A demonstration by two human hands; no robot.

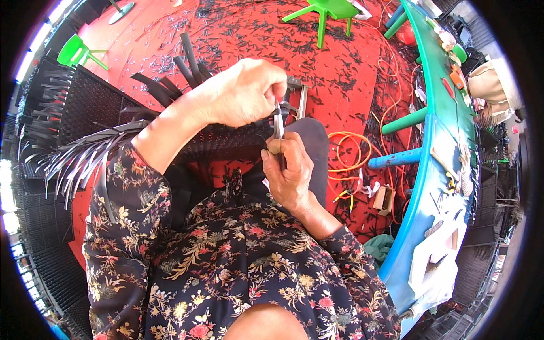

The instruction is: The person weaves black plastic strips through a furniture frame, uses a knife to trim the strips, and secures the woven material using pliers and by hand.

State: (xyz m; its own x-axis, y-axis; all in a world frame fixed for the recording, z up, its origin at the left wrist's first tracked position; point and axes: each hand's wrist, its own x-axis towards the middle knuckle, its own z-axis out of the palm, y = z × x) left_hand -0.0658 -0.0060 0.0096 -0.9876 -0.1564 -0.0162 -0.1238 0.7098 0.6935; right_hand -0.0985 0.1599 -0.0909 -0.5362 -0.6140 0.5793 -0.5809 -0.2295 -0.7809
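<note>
In my lap lies a dark woven piece (212, 139) made of black flat strips, with loose strip ends (190, 65) standing up beyond my left forearm. My left hand (243, 93) reaches across it, thumb and fingers pinched; what they grip, if anything, is hidden. Just below, my right hand (292, 173) is closed round the tan handle of a small hand tool with a metal blade (278, 123). The blade points up toward the left fingertips. Close to its tip, a metal frame end (302, 102) shows beside the woven piece.
A blue table (416, 226) and a green table (439, 85) curve along the right, with tools and scraps on top. Orange hose (354, 153) coils on the red floor (340, 96), amid black strip offcuts. Green stools (326, 11) stand farther off; woven black panels (90, 102) lie left.
</note>
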